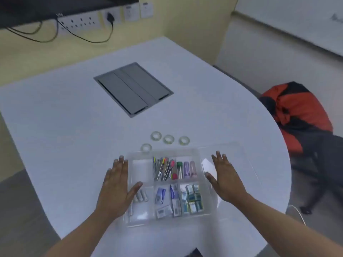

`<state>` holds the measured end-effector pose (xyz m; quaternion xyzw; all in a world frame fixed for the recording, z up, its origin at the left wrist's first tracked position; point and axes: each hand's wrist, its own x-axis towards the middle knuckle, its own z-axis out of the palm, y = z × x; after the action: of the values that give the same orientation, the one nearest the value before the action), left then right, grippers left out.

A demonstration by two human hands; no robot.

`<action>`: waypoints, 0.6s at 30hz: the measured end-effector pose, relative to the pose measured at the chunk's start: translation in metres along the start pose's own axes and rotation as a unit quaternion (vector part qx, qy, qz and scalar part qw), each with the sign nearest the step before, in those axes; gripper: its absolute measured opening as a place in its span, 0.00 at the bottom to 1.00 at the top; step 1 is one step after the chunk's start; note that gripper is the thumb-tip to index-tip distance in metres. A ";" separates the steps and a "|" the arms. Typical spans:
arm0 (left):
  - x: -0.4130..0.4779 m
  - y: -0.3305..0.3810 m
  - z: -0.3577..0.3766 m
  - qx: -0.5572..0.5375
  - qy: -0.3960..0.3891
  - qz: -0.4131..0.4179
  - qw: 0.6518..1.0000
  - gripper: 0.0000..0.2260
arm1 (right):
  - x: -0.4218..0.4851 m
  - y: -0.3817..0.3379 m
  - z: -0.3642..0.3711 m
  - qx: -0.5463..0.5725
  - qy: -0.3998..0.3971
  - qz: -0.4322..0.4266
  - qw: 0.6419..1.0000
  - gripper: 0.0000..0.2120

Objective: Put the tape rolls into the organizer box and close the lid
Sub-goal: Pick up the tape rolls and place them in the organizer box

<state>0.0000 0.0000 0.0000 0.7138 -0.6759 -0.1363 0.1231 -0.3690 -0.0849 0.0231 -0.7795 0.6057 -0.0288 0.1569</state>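
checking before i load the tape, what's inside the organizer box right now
Inside the organizer box: pens, small tubes, packets, batteries. The top-left compartment looks empty. The left hand covers part of the lower-left compartment.

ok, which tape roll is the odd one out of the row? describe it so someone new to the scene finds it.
Start at the clear organizer box at the near edge of the white table. Just beyond its far wall lie four clear tape rolls. Three form a row further back; the odd tape roll sits alone, nearest the box's far-left corner and almost against its wall, leftmost of the four.
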 end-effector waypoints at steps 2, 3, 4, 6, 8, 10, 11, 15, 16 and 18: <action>-0.006 -0.001 0.013 -0.023 -0.049 -0.009 0.998 0.41 | -0.011 -0.001 0.015 0.000 -0.028 -0.010 1.000 0.32; -0.011 -0.001 0.020 -0.032 -0.062 -0.016 0.997 0.43 | -0.017 -0.001 0.025 -0.007 -0.041 -0.010 0.999 0.31; -0.015 -0.001 0.027 -0.047 -0.076 -0.019 0.996 0.44 | -0.022 -0.003 0.032 -0.010 -0.054 -0.010 0.998 0.30; -0.018 0.001 0.036 -0.059 -0.082 -0.017 0.995 0.45 | -0.025 -0.006 0.043 0.003 -0.061 -0.001 0.998 0.30; -0.017 0.002 0.038 -0.070 -0.074 -0.019 0.995 0.41 | -0.023 -0.013 0.046 0.025 -0.069 0.010 0.997 0.29; -0.018 0.001 0.040 -0.080 -0.067 -0.029 0.994 0.38 | -0.024 -0.017 0.052 0.042 -0.076 0.025 0.996 0.30; -0.018 0.001 0.040 -0.083 -0.067 -0.031 0.994 0.37 | -0.024 -0.019 0.053 0.051 -0.078 0.034 0.995 0.31; -0.019 -0.002 0.038 -0.088 -0.064 -0.032 0.994 0.39 | -0.020 -0.026 0.049 0.094 -0.089 0.086 0.988 0.33; -0.016 -0.005 0.036 -0.089 -0.058 -0.037 0.994 0.38 | -0.019 -0.028 0.046 0.107 -0.089 0.094 0.986 0.33; -0.005 -0.017 0.032 -0.091 -0.036 -0.053 0.994 0.34 | -0.015 -0.029 0.041 0.114 -0.067 0.089 0.987 0.32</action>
<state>0.0038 0.0062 -0.0353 0.7288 -0.6263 -0.2291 0.1552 -0.3365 -0.0553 -0.0061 -0.6999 0.6533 -0.0309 0.2869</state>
